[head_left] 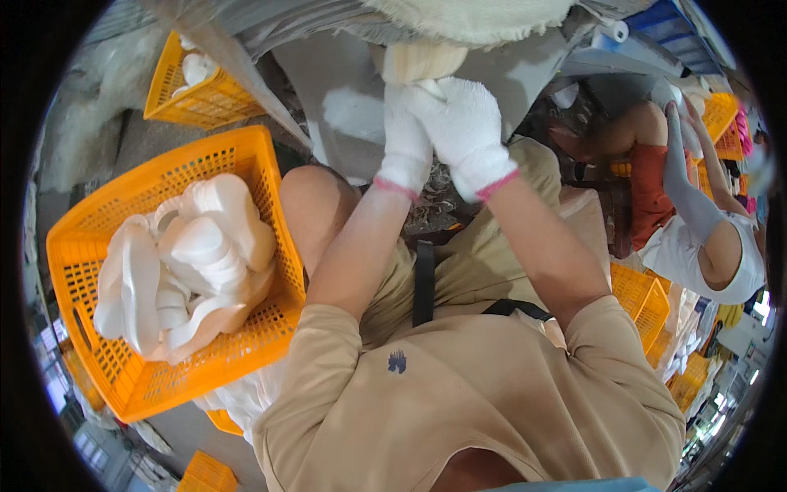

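Observation:
My left hand and my right hand wear white knit gloves with pink cuffs. They are pressed together at the top middle, closed around a cream-coloured curved piece. Its exact kind cannot be made out. The piece sits right against the underside of a fuzzy off-white wheel or pad; whether they touch is hard to tell. Most fingers are hidden behind the gloves' backs. To my left, an orange plastic crate holds several smooth white moulded pieces, some shaped like shoe soles.
Grey sheeting and a metal guard surround the wheel. A second orange crate with white pieces stands at the far left. At the right, another person sits close by, near stacked orange crates. My knees flank the work spot.

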Demonstrator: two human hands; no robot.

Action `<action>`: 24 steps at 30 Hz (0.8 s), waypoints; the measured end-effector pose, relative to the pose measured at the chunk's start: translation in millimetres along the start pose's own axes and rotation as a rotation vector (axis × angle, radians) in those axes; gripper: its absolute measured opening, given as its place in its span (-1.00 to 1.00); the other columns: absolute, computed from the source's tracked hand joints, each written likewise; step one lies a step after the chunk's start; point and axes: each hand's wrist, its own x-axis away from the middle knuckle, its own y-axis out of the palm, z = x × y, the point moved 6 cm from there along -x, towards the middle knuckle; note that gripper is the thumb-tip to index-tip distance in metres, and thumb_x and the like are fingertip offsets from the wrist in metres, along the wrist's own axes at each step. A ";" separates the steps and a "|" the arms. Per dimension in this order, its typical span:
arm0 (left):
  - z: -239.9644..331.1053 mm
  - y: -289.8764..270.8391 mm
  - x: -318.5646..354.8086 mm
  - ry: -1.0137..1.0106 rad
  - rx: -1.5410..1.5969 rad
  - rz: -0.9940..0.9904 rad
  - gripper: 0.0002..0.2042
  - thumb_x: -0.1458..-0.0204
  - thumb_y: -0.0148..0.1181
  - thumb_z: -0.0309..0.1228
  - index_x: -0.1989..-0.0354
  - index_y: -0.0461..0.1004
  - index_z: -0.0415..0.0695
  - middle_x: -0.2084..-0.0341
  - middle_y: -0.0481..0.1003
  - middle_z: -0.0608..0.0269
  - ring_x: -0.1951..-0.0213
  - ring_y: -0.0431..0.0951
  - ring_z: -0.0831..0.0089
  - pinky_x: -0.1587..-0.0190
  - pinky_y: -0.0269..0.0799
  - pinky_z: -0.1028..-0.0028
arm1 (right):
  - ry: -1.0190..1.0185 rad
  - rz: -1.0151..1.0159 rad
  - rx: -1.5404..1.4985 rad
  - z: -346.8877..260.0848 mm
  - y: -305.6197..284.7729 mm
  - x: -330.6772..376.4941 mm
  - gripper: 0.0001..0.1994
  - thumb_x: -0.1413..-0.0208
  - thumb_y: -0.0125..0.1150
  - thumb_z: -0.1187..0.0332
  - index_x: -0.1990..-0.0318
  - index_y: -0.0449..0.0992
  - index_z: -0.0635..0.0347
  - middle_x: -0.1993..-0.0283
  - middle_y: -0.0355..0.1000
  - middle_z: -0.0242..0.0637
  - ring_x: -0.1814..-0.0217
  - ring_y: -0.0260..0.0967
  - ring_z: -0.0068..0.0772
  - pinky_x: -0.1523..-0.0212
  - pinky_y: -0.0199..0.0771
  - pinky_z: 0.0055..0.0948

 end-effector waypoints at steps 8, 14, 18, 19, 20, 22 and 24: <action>-44.3 10.5 0.7 -0.910 0.749 -0.053 -0.39 -0.29 -0.05 0.21 0.03 0.47 -0.20 0.27 0.53 -0.06 0.28 0.59 -0.05 0.12 0.62 -0.14 | 0.209 -0.405 -0.559 -31.0 -31.0 51.9 -0.28 0.07 0.48 0.07 -0.28 0.48 0.17 0.11 0.63 -0.17 0.12 0.59 -0.26 0.03 0.58 -0.31; -47.7 14.6 6.2 -0.709 0.932 -0.007 -0.26 -0.19 -0.11 0.40 0.03 0.46 -0.16 0.26 0.53 -0.04 0.29 0.57 -0.07 0.15 0.59 -0.15 | 0.007 -0.466 -0.446 -5.5 2.3 40.1 -0.63 -0.11 0.41 0.15 -0.01 0.65 0.14 0.05 0.56 -0.06 0.09 0.59 -0.06 0.18 0.59 -0.18; -64.8 22.9 34.6 -0.817 0.990 -0.034 -0.17 -0.12 -0.16 0.52 0.04 0.45 -0.12 0.26 0.52 -0.03 0.31 0.56 -0.09 0.17 0.56 -0.15 | -0.192 -0.034 -0.128 -6.8 -43.0 131.9 -0.65 -0.09 0.43 0.11 0.13 0.54 0.14 0.12 0.49 -0.08 0.14 0.54 0.09 0.20 0.59 -0.12; -67.0 12.5 32.7 -0.753 0.855 0.112 -0.15 -0.11 -0.21 0.56 0.02 0.45 -0.10 0.24 0.53 -0.01 0.29 0.56 -0.09 0.20 0.57 -0.13 | -0.159 -0.059 -0.071 -3.7 -39.1 139.6 -0.64 -0.08 0.44 0.12 0.11 0.55 0.15 0.12 0.51 -0.11 0.15 0.55 0.06 0.20 0.59 -0.15; -67.2 10.1 33.0 -0.798 0.796 0.132 -0.12 -0.10 -0.26 0.59 0.00 0.45 -0.08 0.21 0.53 0.00 0.28 0.55 -0.09 0.22 0.58 -0.11 | -0.128 -0.087 -0.012 -8.0 -41.3 133.6 -0.62 -0.07 0.44 0.12 0.09 0.55 0.16 0.12 0.53 -0.13 0.15 0.56 0.04 0.21 0.59 -0.17; -53.1 11.5 17.5 -0.723 0.848 0.066 -0.16 -0.17 -0.25 0.48 -0.10 0.43 -0.14 0.08 0.54 -0.01 0.14 0.57 -0.08 0.09 0.58 -0.11 | -0.138 -0.038 -0.012 -17.3 -38.6 101.7 -0.55 -0.02 0.48 0.10 0.05 0.56 0.20 0.19 0.57 -0.21 0.19 0.59 -0.04 0.24 0.60 -0.17; -36.3 5.6 -1.9 -0.639 0.876 0.130 -0.22 -0.23 -0.20 0.29 -0.20 0.39 -0.26 -0.06 0.52 -0.09 -0.02 0.57 -0.06 -0.09 0.55 -0.09 | -0.150 0.061 0.027 -15.1 -30.9 57.2 -0.57 0.02 0.48 0.07 0.07 0.60 0.12 0.27 0.61 -0.17 0.23 0.62 0.01 0.25 0.62 -0.14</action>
